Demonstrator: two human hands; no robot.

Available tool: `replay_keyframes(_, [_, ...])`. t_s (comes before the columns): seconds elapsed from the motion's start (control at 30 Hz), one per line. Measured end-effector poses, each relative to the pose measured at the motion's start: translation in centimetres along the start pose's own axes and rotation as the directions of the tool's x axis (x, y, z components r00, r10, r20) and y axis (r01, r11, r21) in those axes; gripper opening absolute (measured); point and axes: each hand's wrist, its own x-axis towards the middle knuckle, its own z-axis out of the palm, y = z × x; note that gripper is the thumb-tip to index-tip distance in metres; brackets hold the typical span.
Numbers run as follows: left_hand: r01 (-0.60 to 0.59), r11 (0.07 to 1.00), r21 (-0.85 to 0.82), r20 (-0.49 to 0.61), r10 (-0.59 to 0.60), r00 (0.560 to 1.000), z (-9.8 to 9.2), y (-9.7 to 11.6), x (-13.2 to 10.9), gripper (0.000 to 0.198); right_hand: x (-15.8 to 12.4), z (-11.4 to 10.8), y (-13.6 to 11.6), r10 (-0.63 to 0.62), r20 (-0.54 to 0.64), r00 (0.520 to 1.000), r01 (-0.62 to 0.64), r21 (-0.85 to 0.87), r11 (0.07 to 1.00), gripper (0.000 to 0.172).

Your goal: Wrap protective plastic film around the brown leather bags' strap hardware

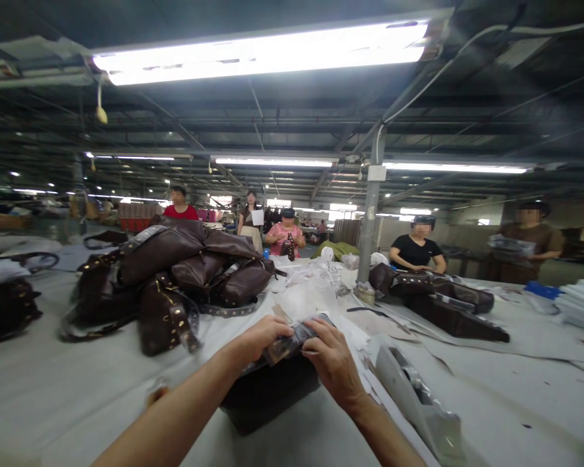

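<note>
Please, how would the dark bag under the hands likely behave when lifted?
The dark bag may sag: similar piled bags slump over each other. The clear plastic held at its top could slip, because it looks glossy.

Long lamps (267,55) (glaring white) hang under a dark ceiling (292,107) near a grey pillar (370,220).

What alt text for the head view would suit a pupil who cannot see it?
A person's left hand and right hand grip a plastic-wrapped piece above a dark item on a pale worktable. Dark brown studded bags lie heaped at left, with more bags at right. Several co-workers are beyond, under bright tube lights.
</note>
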Motion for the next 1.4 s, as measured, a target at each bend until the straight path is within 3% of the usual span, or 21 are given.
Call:
replay_keyframes(0.1, [0.000,1.000,0.008,0.023,0.000,1.000,-0.1,0.1,-0.1,0.019,0.1,0.3,0.8,0.098,0.055,0.994,-0.104,0.137,0.985,0.013])
replay_keyframes(0.23, [-0.001,1.000,0.029,0.075,-0.001,0.997,-0.1,0.1,-0.3,0.023,1.4,-0.5,1.0,0.199,0.233,0.952,-0.251,0.215,0.944,0.010])
replay_keyframes(0.43, [-0.075,0.995,0.062,0.146,0.065,0.987,0.1,0.3,-0.7,0.017,4.3,-2.3,0.4,0.207,0.546,0.812,-0.414,0.289,0.863,0.013])
replay_keyframes(0.7, [-0.157,0.982,0.108,0.243,0.127,0.962,0.7,-0.1,-0.7,0.024,4.6,-2.9,1.1,0.199,0.713,0.673,-0.624,0.402,0.670,0.010])
replay_keyframes(0.9, [-0.205,0.966,0.158,0.251,0.162,0.954,0.4,-0.6,-0.3,0.026,4.9,-3.1,0.7,0.184,0.675,0.714,-0.639,0.522,0.565,0.013])
replay_keyframes(1.1, [-0.202,0.965,0.169,0.267,0.152,0.952,0.6,-0.6,0.0,0.025,4.7,-2.9,0.6,0.185,0.679,0.710,-0.642,0.517,0.566,0.021])
replay_keyframes(1.4, [-0.149,0.941,0.304,0.127,0.115,0.985,0.9,-0.7,0.1,0.023,4.1,-2.3,1.2,0.206,0.670,0.713,-0.656,0.535,0.533,0.032])
